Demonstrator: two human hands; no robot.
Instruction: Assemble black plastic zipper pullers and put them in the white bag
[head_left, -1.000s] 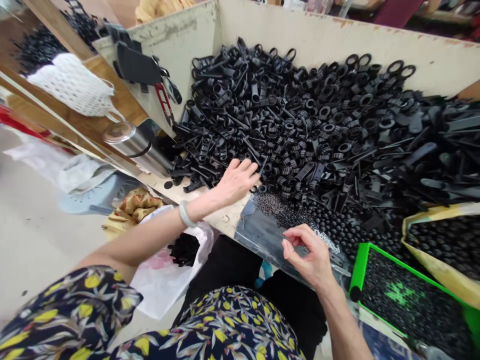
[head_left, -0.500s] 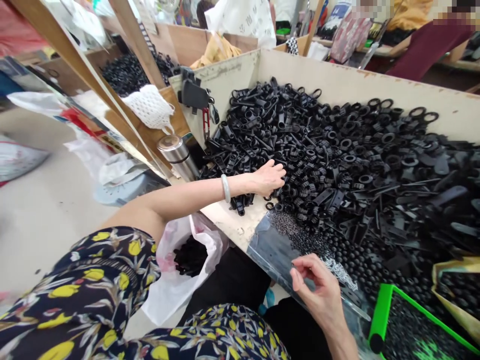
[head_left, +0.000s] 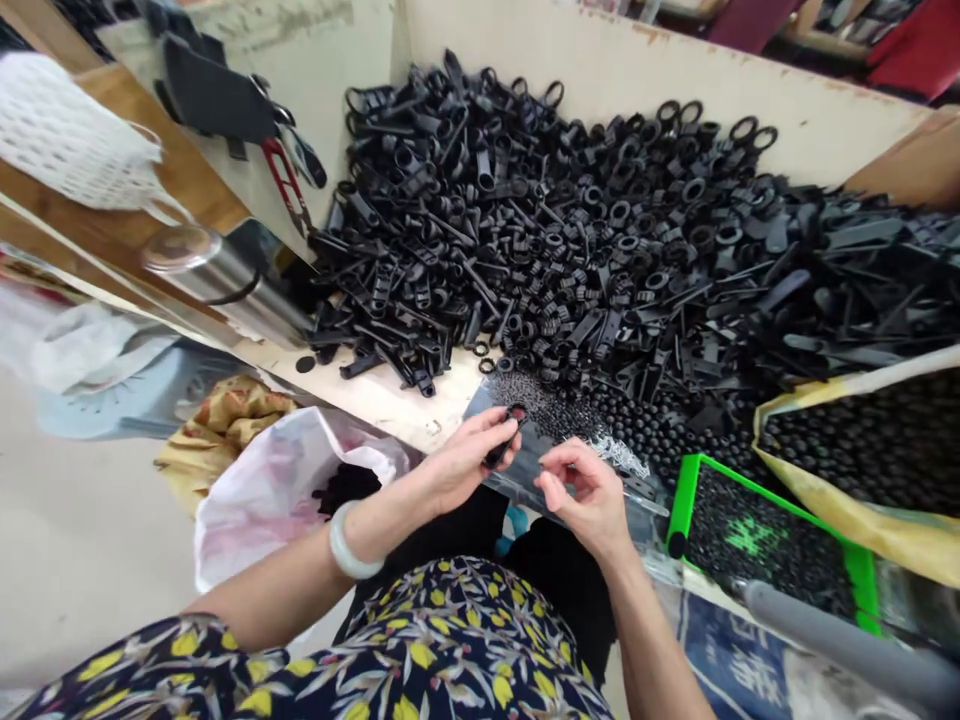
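the left hand [head_left: 463, 465] is closed in a firm pinch on a small matte black plastic piece [head_left: 504, 436], held between thumb and fingertips above a sheet of clear plastic [head_left: 501, 420]. the right hand [head_left: 586, 496] sits just beside it at three o'clock, its thumb and forefinger drawn narrow and nearly meeting; i cannot tell whether anything tiny lies between them.

at twelve o'clock, a broad heap of black plastic rings and pulls [head_left: 570, 240] fills a cream-walled bin [head_left: 637, 60]. a bare strip of pale tabletop [head_left: 375, 395] lies at ten o'clock, and a white plastic bag [head_left: 270, 510] with dark pieces inside sits at nine o'clock. a bright green-rimmed tray of black beads [head_left: 765, 540] rests at three o'clock.

for handling this well, pinching the piece near one end seems best, leaving the rest exposed. keeping both hands close together and low should stop it slipping into the heap.
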